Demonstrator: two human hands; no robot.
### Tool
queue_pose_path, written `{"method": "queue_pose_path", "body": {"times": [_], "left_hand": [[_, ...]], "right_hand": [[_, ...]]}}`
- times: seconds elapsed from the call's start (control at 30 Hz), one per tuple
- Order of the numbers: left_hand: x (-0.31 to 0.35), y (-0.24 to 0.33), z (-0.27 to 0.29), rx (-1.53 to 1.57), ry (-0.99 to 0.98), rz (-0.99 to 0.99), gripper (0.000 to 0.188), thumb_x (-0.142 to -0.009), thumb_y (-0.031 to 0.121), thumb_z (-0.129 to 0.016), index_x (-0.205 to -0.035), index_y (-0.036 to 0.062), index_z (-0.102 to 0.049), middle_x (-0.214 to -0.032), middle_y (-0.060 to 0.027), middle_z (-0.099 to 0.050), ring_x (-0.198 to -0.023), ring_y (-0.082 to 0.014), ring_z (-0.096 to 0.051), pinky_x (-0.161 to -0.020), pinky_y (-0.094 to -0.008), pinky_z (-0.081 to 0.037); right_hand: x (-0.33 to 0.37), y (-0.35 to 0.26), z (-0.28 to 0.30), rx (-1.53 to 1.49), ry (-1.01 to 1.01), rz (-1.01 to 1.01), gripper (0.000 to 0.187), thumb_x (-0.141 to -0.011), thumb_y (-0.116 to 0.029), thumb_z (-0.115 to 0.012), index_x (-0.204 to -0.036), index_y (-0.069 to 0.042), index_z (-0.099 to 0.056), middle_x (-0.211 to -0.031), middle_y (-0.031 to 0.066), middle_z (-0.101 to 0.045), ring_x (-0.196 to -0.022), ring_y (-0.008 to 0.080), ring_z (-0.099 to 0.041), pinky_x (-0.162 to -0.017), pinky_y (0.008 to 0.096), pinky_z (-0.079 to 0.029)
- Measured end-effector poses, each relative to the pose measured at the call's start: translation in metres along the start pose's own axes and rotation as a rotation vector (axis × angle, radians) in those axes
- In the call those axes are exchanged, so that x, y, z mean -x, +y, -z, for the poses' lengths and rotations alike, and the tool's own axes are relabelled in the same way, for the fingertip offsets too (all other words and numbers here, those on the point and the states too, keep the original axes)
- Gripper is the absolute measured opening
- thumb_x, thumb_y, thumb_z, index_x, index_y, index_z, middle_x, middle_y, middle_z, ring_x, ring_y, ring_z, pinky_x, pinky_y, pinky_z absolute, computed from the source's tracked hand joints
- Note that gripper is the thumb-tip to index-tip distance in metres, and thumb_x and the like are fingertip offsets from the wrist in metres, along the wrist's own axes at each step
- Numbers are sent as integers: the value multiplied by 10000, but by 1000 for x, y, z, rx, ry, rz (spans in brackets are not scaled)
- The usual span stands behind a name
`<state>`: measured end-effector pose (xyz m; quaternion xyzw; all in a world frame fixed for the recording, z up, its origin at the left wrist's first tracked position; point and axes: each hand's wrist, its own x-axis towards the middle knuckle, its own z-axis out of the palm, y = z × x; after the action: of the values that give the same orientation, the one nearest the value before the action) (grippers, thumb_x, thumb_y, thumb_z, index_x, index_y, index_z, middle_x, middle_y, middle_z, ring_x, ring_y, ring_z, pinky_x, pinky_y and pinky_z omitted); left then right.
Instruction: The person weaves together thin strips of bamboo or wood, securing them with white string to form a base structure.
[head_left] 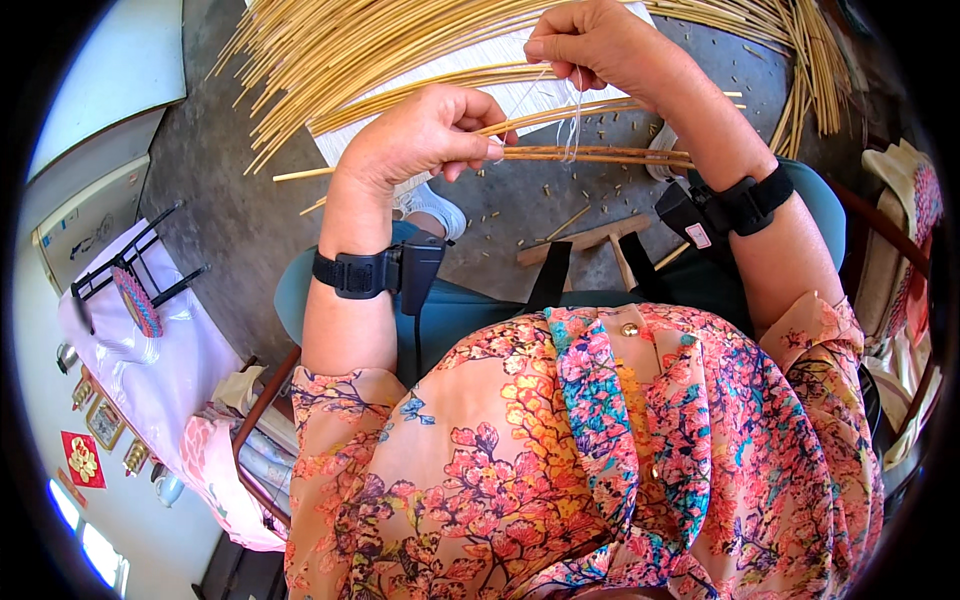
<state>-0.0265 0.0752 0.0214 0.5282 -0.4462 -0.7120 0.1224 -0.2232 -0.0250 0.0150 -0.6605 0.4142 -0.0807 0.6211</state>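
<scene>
My left hand (425, 135) is closed around a few thin straw-coloured stalks (600, 154), its thumb and fingers pressed on them near their left part. The stalks run across to the right, over my lap. White thread (573, 130) hangs in loose loops by the stalks and reaches up to my right hand (595, 45). That hand is raised above and to the right, thumb and forefinger pinched on the thread. Where the thread passes round the stalks is partly hidden by my left fingers.
A large pile of long stalks (390, 60) lies beyond my hands, partly over a white sheet (340, 140). Short cut pieces litter the grey floor (230, 220). Near my feet is a wooden bar (585, 240). A cloth-covered table (165, 370) stands at the left.
</scene>
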Motion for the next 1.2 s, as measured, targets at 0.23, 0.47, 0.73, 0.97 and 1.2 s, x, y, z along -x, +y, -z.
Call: {"method": "queue_pose_path", "body": {"times": [0.23,0.47,0.73,0.97,1.2], "left_hand": [[-2,1,-2,-34,4,7,206,-786,137,-658,-948,10,-655,-650,-9,-593,-453,-29,-462,-423,-160,-354],[-3,0,-3,-77,-3,-3,146,-784,141,-652,-847,10,-642,-627,-10,-580,-452,-39,-455,-422,-177,-349],[-7,-1,-5,-115,-34,-12,173,-794,185,-647,-851,23,-622,-619,-4,-563,-446,-40,-444,-423,-180,-338],[-9,-3,-6,-76,-31,-10,197,-807,190,-660,-896,27,-592,-644,2,-557,-444,-21,-432,-413,-152,-329],[-8,-3,-8,-55,-6,9,251,-801,180,-667,-959,7,-575,-664,-7,-567,-444,-19,-433,-406,-142,-325]], "right_hand": [[-1,10,-2,-134,33,-68,176,-827,-132,-599,-713,0,-627,-566,24,-553,-497,93,-489,-463,229,-394],[-6,25,-13,-403,79,-135,155,-835,-110,-598,-740,6,-633,-554,25,-529,-452,94,-460,-414,231,-358],[-10,30,-18,-639,100,-160,143,-864,-98,-588,-799,20,-635,-557,18,-514,-430,91,-420,-394,233,-327],[-8,26,-16,-664,105,-167,153,-873,-105,-586,-808,29,-624,-556,20,-506,-427,96,-413,-392,240,-326],[-12,33,-17,-682,66,-153,141,-866,-95,-583,-799,24,-618,-556,32,-510,-431,102,-427,-384,244,-329]]}}
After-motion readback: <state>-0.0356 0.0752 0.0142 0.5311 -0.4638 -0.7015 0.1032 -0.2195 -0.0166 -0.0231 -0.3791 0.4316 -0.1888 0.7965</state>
